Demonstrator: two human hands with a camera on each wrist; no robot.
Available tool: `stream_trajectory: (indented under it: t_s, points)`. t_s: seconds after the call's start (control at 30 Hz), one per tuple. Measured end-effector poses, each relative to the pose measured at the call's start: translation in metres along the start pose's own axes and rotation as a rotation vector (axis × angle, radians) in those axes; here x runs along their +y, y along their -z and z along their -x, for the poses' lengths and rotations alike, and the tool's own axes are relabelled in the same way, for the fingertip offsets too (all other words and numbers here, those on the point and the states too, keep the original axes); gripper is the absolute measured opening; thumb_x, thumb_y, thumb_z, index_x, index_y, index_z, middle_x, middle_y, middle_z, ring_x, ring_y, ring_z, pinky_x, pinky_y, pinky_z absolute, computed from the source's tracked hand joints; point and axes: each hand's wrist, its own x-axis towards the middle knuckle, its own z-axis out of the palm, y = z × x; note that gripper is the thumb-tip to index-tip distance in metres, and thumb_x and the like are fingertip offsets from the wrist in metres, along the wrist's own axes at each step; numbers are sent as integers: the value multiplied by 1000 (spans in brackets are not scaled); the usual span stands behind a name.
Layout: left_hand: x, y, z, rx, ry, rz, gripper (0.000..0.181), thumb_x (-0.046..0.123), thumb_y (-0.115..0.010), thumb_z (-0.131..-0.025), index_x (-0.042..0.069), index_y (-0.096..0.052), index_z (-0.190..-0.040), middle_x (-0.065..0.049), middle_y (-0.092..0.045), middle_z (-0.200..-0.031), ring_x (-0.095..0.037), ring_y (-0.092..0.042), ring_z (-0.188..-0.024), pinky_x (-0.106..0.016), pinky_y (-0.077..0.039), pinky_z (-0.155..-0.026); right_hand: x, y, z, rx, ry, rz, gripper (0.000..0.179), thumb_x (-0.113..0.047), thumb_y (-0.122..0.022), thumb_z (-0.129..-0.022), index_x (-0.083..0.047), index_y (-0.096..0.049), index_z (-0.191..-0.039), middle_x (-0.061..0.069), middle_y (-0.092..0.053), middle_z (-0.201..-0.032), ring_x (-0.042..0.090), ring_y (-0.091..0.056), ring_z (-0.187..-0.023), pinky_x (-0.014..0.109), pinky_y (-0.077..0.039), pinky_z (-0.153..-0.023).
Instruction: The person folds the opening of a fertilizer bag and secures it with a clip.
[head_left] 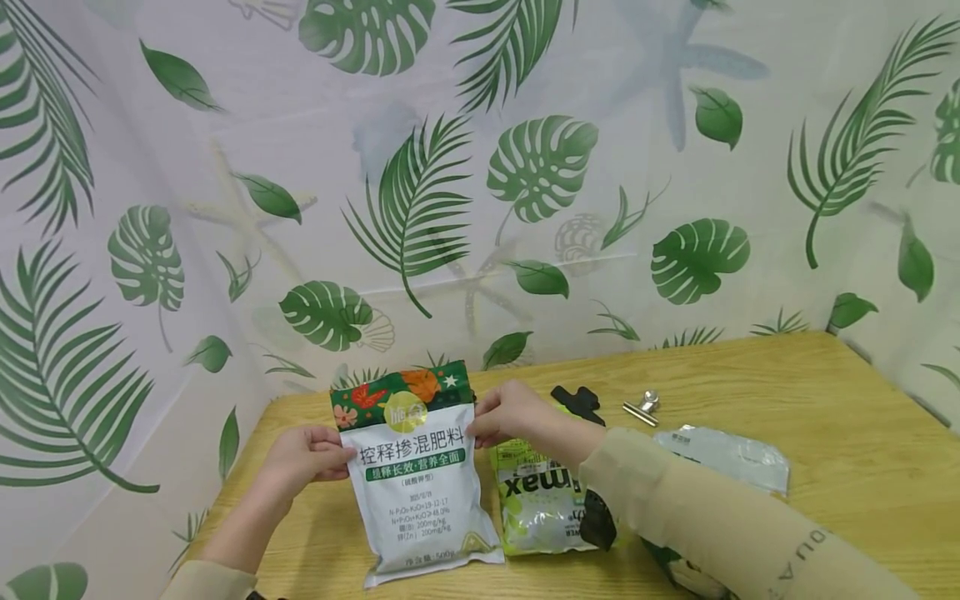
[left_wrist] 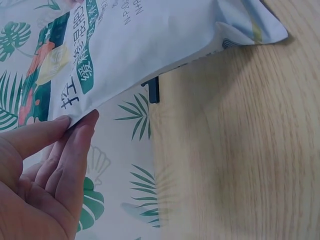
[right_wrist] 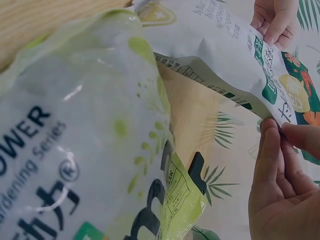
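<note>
Pinching the white fertilizer bag (head_left: 420, 517) at both side edges, with the left hand (head_left: 298, 460) at the left, thumb in front and fingers behind, and with the right hand (head_left: 517, 414) at the right, near the floral top! Held up, tilted slightly, over the wooden table (head_left: 862, 425); touching or just clear of the wood, impossible to tell. Just to the right, a yellow-green bag (head_left: 534, 510), with a black clip (head_left: 576, 402) near its far end. Farther right, a silver clip (head_left: 642, 408) and a silvery packet (head_left: 738, 454). Behind, leaf-print cloth (head_left: 517, 283).
</note>
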Motion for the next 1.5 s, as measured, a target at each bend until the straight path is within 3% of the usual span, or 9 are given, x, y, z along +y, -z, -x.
stream_trajectory:
  t_s: [0.47,0.7,0.97,1.3,1.5]
  points:
    - [7,5,4,-8,-41,15,17,-1,-73,-96,-13,-66,-107,-15,-82,-93,-12,-76,-72,-29,-66,-73,-7,3,4,35,54,30,6,-5,-81,-92,0,-80,-93,11,-79,-92,17,-75,-75,36,-66,-84]
    - [11,10,7,-26,-64,4,10,1,-73,-97,-6,-66,-96,-5,-80,-85,-10,-74,-73,-26,-64,-73,-11,8,7,36,63,21,7,-6,-82,-92,0,-81,-96,12,-80,-95,23,-78,-83,41,-65,-91]
    - [16,14,11,-53,-124,5,9,-1,-71,-97,-7,-65,-94,-4,-80,-85,-9,-74,-73,-25,-64,-75,-11,11,7,44,124,24,9,-5,-83,-90,0,-81,-98,12,-80,-99,14,-76,-76,37,-66,-85]
    - [17,19,11,-35,-141,4,10,0,-73,-98,-6,-69,-91,-7,-82,-89,-8,-75,-74,-27,-65,-78,-13,11,10,64,209,103,6,-7,-83,-90,-2,-81,-93,7,-80,-88,20,-76,-80,33,-64,-79]
    - [17,19,12,-27,-155,1,9,-1,-72,-98,-7,-70,-92,-11,-83,-94,-9,-77,-77,-30,-65,-83,-13,12,12,69,242,122,4,-7,-83,-91,-3,-81,-91,6,-80,-86,14,-73,-76,30,-62,-75]
